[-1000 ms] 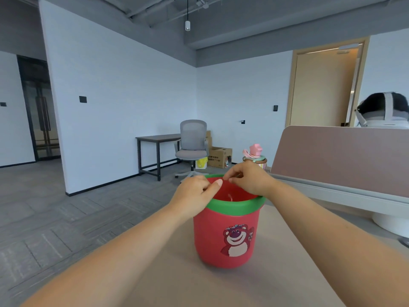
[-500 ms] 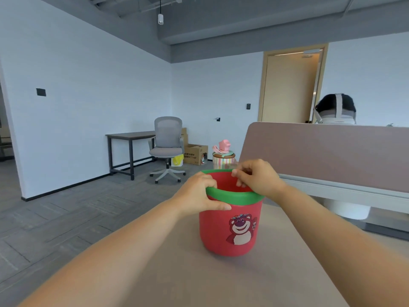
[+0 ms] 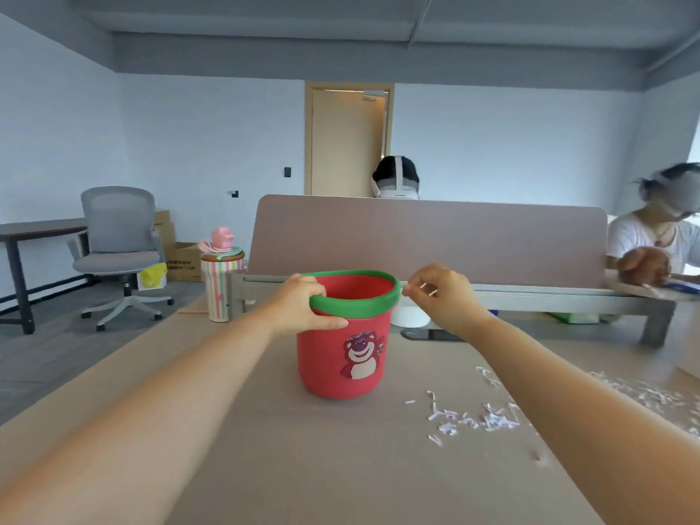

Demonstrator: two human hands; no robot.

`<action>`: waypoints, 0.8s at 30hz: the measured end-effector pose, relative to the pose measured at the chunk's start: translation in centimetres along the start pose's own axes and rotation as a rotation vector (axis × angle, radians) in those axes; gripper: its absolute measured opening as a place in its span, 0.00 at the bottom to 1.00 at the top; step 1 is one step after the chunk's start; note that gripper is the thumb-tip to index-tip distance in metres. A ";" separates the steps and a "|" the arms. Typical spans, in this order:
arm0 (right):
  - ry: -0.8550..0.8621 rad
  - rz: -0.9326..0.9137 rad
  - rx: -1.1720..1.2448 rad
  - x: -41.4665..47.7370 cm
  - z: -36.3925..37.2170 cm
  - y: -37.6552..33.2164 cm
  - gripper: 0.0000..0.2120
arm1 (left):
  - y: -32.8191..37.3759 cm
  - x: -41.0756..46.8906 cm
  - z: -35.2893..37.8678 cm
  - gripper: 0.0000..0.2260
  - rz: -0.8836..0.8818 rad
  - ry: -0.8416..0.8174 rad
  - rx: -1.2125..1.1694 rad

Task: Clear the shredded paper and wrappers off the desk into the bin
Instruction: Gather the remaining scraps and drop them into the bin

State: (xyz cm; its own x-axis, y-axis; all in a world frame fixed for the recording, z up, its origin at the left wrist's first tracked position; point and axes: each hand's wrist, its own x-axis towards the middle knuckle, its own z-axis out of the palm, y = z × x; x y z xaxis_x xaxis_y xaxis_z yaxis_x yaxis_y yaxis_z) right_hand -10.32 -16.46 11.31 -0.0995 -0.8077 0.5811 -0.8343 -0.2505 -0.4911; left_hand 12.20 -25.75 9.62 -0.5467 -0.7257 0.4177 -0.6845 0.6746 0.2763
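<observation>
A red bin [image 3: 341,358] with a green rim and a bear picture stands upright on the brown desk [image 3: 303,467]. My left hand [image 3: 303,306] grips the bin's left rim, thumb on the outside. My right hand [image 3: 441,297] hovers just right of the rim, its fingers pinched on a thin white paper shred [image 3: 427,289]. Shredded paper [image 3: 477,420] lies scattered on the desk to the right of the bin, partly hidden under my right forearm, with more shreds [image 3: 644,392] further right.
A brown partition [image 3: 428,236] runs along the desk's far edge. A striped tumbler [image 3: 221,286] with a pink lid stands at the back left. A person [image 3: 651,236] sits at the far right, another behind the partition. An office chair [image 3: 117,252] stands on the floor to the left.
The view has swung right, bringing the shredded paper into sight. My right hand has left the bin's rim and moved right of it; my left hand keeps its grip on the rim.
</observation>
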 end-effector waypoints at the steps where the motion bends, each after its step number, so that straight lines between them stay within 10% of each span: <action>1: -0.004 0.034 -0.004 -1.0 -0.6 1.0 0.09 | 0.4 0.1 -0.1 0.24 -0.007 -0.008 0.058; 4: -0.045 0.128 -0.041 -4.3 -1.6 3.8 0.08 | 1.9 -0.6 0.7 0.32 0.028 0.151 0.212; 10: -0.125 0.266 -0.091 -10.7 -1.9 7.8 0.08 | 7.9 -3.3 8.2 0.15 0.412 0.427 0.268; 17: -0.238 0.424 -0.231 -16.9 -4.0 12.2 0.10 | 11.7 -4.3 17.0 0.36 -0.052 -0.374 0.138; 24: -0.185 0.603 -0.335 -20.3 -8.5 15.3 0.20 | 17.4 -1.6 20.0 0.36 -0.003 -0.558 0.096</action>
State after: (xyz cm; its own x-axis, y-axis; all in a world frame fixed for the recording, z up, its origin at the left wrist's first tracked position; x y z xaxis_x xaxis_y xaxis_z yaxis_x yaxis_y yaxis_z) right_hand -25.63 0.68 -2.50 -0.5275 -0.8384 0.1372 -0.7875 0.4220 -0.4491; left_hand -8.48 -15.58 -3.55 -0.6987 -0.7068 -0.1109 -0.7132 0.6758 0.1862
